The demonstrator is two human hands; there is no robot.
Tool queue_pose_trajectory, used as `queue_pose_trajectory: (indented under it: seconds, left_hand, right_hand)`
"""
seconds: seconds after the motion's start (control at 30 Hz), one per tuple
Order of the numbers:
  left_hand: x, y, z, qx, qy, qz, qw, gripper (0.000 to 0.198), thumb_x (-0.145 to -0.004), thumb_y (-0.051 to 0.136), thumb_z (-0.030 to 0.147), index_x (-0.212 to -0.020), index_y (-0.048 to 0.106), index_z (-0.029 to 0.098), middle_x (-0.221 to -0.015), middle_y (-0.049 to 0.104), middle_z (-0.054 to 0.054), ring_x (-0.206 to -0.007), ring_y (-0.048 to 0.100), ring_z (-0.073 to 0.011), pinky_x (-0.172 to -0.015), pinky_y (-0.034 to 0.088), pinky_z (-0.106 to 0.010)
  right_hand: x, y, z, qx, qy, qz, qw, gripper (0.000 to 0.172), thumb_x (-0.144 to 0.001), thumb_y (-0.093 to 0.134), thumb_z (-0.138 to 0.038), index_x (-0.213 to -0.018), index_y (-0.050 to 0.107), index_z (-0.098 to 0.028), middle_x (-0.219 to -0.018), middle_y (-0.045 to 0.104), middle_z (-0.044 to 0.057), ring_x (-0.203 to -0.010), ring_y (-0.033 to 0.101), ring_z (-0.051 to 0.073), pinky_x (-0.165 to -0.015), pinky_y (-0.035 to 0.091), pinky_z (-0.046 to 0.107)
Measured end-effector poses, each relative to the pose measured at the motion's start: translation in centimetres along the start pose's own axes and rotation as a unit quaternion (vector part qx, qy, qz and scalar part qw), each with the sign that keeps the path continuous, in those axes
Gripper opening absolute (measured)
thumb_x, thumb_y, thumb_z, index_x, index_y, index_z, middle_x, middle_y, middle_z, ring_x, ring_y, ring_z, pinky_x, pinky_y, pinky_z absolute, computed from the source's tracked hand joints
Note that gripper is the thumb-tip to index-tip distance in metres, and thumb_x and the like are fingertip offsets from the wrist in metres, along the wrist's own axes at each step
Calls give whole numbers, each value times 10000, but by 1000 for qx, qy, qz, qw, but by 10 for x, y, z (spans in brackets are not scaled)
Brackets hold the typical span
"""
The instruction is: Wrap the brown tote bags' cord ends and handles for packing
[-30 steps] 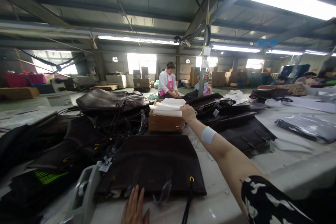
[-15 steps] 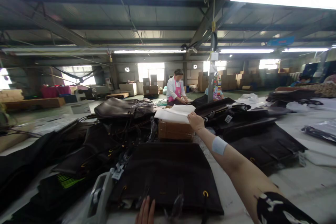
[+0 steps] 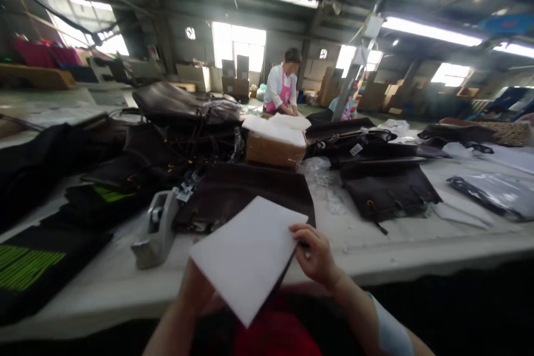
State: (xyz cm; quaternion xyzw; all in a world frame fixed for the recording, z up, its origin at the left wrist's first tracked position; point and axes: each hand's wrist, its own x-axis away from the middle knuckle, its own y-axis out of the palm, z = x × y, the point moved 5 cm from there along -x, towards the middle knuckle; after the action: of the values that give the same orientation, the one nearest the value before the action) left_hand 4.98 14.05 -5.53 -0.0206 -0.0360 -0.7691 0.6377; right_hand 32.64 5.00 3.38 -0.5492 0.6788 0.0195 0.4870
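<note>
A white rectangular sheet [image 3: 250, 256], paper or thin foam, is held up tilted over the front of the table. My right hand [image 3: 315, 250] pinches its right edge between thumb and fingers. Under the left side of the sheet is my left hand [image 3: 198, 283], its fingers hidden behind it. Just beyond lies a dark brown leather bag [image 3: 258, 183], partly covered by the sheet. Behind the bag, more white sheets [image 3: 277, 128] rest on a cardboard box [image 3: 275, 150].
A grey tape dispenser [image 3: 156, 228] stands to the left. Dark bags [image 3: 179, 103] are piled at the back left, and another bag [image 3: 387, 189] lies at right. Black bags with green print [image 3: 29, 267] lie far left. Across the table stands a co-worker in a pink apron [image 3: 283, 89].
My right hand has come back from the sheets on the box and now holds one sheet near me. My left hand has left the bag's front edge and is under the sheet. The view has tilted down.
</note>
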Motion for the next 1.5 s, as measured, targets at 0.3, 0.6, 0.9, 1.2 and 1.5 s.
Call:
queue_pose_trajectory:
  seconds: [0.3,0.6,0.9,1.2,1.5]
  left_hand:
    - [62,-25,-3,138,-324,-113,929,466,-566,829,269,-979,670,122,-786,743,-104,-652,697,-243,-578,556,-290]
    - [96,-114,-14,122,-259,156,945,376,-509,757,84,-858,675,195,-760,748,25,-634,673,-162,-600,584,-242]
    - [98,-73,6,50,-322,-9,945,608,-569,829,297,-1117,588,188,-849,755,-41,-725,710,-233,-666,585,-328]
    - [77,19,1,1,-322,-181,929,450,-564,790,303,-965,677,131,-915,745,-129,-781,703,-294,-648,554,-340]
    - [66,144,-56,60,-314,-199,926,307,-591,666,181,-886,657,98,-659,706,-71,-553,641,-209,-560,496,-298]
  right_hand:
    - [58,31,-6,-102,140,-99,980,431,-700,519,-68,-1109,536,-203,-1377,479,141,-847,635,167,-771,515,329]
    - [164,116,21,-373,569,-215,701,281,-694,751,-328,-907,654,-172,-777,685,26,-674,634,156,-605,478,257]
    - [139,106,-7,-551,590,-71,586,282,-641,793,-322,-735,623,-118,-750,671,70,-709,630,169,-678,487,288]
    - [73,-17,-8,-580,561,5,591,212,-946,454,-357,-908,558,-176,-668,509,-17,-580,517,96,-507,442,185]
    - [97,4,-20,-564,614,-23,552,213,-968,423,-312,-908,552,-154,-691,560,-7,-590,575,82,-536,466,172]
